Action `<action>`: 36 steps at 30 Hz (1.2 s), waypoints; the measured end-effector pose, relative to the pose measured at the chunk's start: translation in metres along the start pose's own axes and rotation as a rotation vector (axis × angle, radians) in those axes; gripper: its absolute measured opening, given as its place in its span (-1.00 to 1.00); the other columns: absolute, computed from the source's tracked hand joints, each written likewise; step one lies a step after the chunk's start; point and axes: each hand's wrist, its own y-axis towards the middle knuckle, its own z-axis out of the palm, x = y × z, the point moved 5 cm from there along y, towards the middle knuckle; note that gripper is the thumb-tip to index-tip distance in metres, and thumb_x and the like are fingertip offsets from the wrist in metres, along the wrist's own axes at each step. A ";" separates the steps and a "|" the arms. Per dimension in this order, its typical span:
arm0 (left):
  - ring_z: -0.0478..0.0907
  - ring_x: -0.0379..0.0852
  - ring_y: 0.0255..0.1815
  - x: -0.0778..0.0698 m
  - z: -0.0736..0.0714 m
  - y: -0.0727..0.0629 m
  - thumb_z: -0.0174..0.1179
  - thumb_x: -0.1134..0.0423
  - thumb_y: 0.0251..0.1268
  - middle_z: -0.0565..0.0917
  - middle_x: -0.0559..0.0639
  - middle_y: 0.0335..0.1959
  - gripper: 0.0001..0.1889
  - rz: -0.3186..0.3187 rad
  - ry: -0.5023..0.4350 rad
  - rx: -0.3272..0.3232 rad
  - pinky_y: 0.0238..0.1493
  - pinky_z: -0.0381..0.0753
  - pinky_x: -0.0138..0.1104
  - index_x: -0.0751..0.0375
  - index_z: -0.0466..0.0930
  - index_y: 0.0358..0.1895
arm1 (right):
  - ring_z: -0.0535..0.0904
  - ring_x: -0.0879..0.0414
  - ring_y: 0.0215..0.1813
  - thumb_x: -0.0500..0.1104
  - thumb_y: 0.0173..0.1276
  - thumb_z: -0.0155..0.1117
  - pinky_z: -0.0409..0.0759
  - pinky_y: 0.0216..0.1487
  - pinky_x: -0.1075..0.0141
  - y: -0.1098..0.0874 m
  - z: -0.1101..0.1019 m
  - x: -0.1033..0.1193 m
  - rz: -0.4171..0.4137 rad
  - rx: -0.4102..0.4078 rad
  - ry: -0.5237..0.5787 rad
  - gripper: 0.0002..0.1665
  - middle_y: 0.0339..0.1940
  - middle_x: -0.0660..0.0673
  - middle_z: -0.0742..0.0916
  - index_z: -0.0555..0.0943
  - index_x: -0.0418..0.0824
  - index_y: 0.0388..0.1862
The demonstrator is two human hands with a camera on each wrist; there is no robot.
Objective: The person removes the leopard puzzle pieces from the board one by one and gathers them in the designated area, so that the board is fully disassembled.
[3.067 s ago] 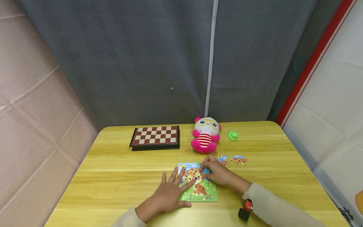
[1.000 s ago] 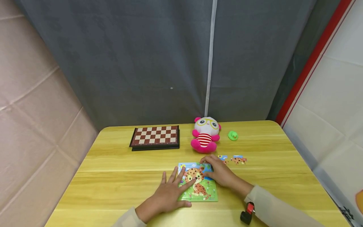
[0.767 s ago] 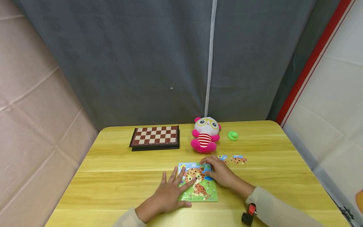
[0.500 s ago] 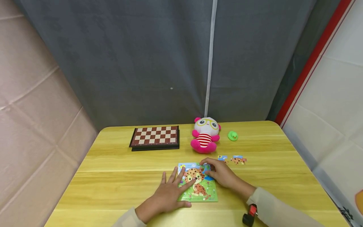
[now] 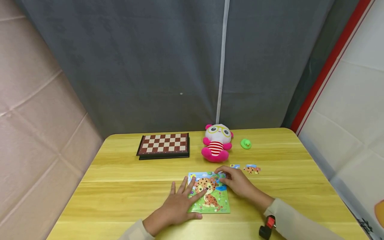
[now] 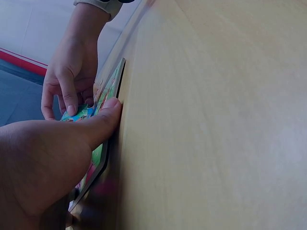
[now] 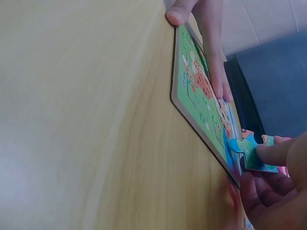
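Observation:
A leopard jigsaw puzzle (image 5: 217,201) in a flat tray lies at the front middle of the table. My left hand (image 5: 177,206) rests spread over its left side, fingers extended and thumb at the lower edge. At the upper right corner, my right hand (image 5: 238,182) pinches a blue-green puzzle piece (image 7: 252,155) between thumb and fingers. The right wrist view shows that piece tilted up above the board. Two other puzzle pieces, a partly covered one (image 5: 235,166) and a spotted one (image 5: 252,169), lie beyond the right hand. The left palm hides part of the puzzle.
At the back left stands a chessboard box (image 5: 163,145). A pink and white plush panda (image 5: 216,143) sits behind the puzzle, with a small green duck toy (image 5: 246,144) to its right. The wooden table (image 5: 120,186) meets a grey curtain (image 5: 150,73) at its far edge.
My right hand has shifted right along the puzzle's upper right corner, covering more of the nearer loose piece. The left hand has stayed in place.

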 end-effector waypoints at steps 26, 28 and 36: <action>-0.32 0.36 0.68 -0.001 -0.003 -0.001 -0.13 -0.62 0.24 -0.26 0.13 0.72 -0.10 -0.005 0.001 0.009 0.43 -0.14 0.52 -0.58 -0.13 0.63 | 0.46 0.04 -0.26 -0.33 0.53 0.22 0.47 -0.26 0.33 -0.017 -0.060 -0.039 0.042 -0.055 -0.021 -0.72 -0.25 -0.06 0.64 0.64 -0.13 0.13; -0.31 0.36 0.68 -0.002 -0.003 0.000 -0.14 -0.62 0.23 -0.25 0.14 0.72 -0.11 -0.002 0.000 0.008 0.43 -0.14 0.52 -0.58 -0.12 0.63 | 0.45 0.04 -0.25 -0.34 0.53 0.21 0.45 -0.26 0.33 -0.019 -0.067 -0.042 0.043 -0.066 -0.036 -0.72 -0.28 -0.06 0.60 0.64 -0.14 0.14; -0.32 0.36 0.69 0.000 -0.002 -0.001 -0.14 -0.62 0.24 -0.26 0.13 0.72 -0.11 -0.001 -0.001 0.004 0.44 -0.14 0.52 -0.59 -0.12 0.63 | 0.49 0.06 -0.21 -0.32 0.56 0.18 0.49 -0.22 0.34 -0.027 -0.092 -0.052 0.040 -0.082 -0.058 -0.73 -0.12 -0.11 0.68 0.61 -0.20 0.16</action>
